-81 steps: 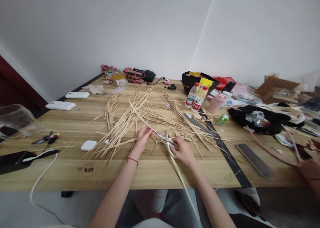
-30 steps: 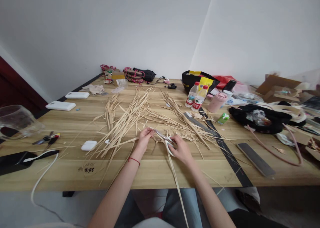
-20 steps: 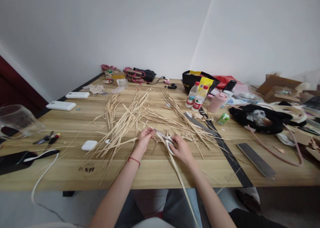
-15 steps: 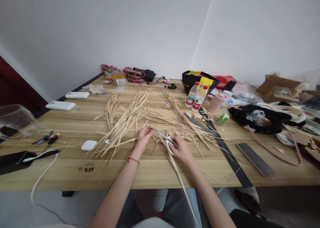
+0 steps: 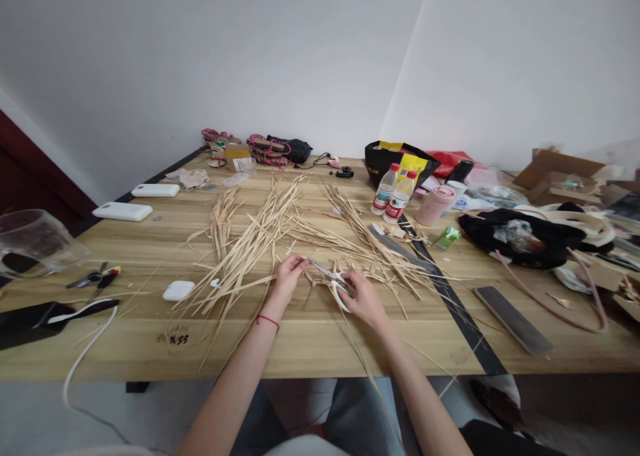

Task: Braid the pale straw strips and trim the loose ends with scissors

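In my right hand [image 5: 361, 298] are white-handled scissors [image 5: 339, 288], their metal blades pointing left toward my left hand [image 5: 291, 273]. The fingertips of my left hand are pinched by the blade tips; what they hold is too small to make out. A long thin strip [image 5: 367, 369] runs from near the scissors down over the table's front edge. Beyond my hands lie loose pale straw-like strips [image 5: 255, 233], and more [image 5: 357, 219] spread to the right.
Two red-capped bottles [image 5: 395, 199] and a pink cup [image 5: 435, 205] stand at the back right. A grey phone-like slab [image 5: 513, 319] lies right. On the left are a white case [image 5: 179, 291], keys [image 5: 100, 277] and a clear container [image 5: 37, 246]. A black bag [image 5: 520, 238] lies far right.
The long strip hanging by the scissors has shifted a little and looks thinner, as if turned. My hands are almost where they were.
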Demonstrator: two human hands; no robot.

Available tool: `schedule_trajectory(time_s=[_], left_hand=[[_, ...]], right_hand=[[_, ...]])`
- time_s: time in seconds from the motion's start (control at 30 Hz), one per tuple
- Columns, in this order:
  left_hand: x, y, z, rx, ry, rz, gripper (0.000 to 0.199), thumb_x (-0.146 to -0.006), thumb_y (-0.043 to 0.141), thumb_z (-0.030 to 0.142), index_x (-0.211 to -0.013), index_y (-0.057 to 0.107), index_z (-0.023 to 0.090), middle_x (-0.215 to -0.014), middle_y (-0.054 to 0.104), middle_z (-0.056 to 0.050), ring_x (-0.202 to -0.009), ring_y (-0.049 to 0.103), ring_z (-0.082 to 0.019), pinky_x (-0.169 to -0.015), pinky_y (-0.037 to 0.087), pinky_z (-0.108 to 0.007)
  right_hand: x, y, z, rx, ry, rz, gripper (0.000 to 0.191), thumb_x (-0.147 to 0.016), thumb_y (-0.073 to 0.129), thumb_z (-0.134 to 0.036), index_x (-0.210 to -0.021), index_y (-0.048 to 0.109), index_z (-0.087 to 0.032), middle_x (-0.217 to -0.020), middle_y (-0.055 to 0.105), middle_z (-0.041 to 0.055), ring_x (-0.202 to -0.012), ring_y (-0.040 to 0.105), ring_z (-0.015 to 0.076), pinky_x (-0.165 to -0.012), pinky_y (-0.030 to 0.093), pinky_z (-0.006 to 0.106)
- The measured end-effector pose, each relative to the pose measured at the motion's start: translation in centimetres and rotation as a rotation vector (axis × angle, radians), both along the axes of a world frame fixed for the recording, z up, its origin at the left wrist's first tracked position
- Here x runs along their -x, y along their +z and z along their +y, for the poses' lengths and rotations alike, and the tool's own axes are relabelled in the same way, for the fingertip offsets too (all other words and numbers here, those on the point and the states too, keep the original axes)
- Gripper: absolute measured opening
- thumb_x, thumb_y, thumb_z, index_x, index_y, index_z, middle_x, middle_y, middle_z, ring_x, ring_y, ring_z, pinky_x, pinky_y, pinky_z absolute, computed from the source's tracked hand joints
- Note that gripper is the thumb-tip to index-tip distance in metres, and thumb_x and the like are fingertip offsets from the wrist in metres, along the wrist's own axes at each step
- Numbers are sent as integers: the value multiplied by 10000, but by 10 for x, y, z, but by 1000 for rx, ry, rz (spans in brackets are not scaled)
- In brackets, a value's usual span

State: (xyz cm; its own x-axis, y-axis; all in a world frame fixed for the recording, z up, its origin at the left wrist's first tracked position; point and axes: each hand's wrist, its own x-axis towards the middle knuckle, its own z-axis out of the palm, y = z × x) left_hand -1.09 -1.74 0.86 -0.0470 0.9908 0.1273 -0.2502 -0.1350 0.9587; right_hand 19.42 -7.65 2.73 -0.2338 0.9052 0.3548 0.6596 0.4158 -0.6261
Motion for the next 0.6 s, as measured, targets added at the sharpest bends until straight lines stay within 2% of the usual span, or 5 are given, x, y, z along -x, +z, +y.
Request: schedule_trajectory(time_s=[0.3, 0.6], left_hand=[[0, 3, -1, 24, 7, -5, 206, -639, 721, 310, -691, 601, 151, -631, 568, 22, -551, 462, -83, -551, 355, -212], [0, 4, -1, 33, 22, -2, 200, -627, 722, 308, -673, 608, 151, -623, 585, 15, -571, 493, -94, -564, 377, -212]], right_hand=[[-3, 5, 0, 19, 20, -19, 145, -768, 565, -264, -900, 558, -204, -840, 575, 45, -777, 542, 193, -706, 433, 299], [-3, 2, 7, 5, 27, -5, 160, -751, 581, -264, -894, 557, -198, -842, 587, 43, -789, 550, 189, -720, 436, 299]])
